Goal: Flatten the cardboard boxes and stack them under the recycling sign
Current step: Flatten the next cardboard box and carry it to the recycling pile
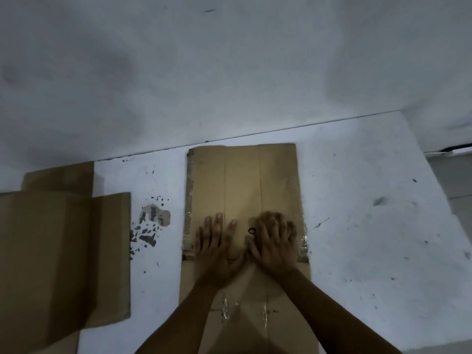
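While side by side, both hands [245, 241] press flattened box [242, 180].

dim, bluish light | soft blur | wide-angle bending at edges

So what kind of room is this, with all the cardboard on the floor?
Probably a storeroom or a bare back room. The floor is white and paint-splattered, the wall is plain and scuffed, and flattened cardboard lies there under both hands, with more cardboard beside it.
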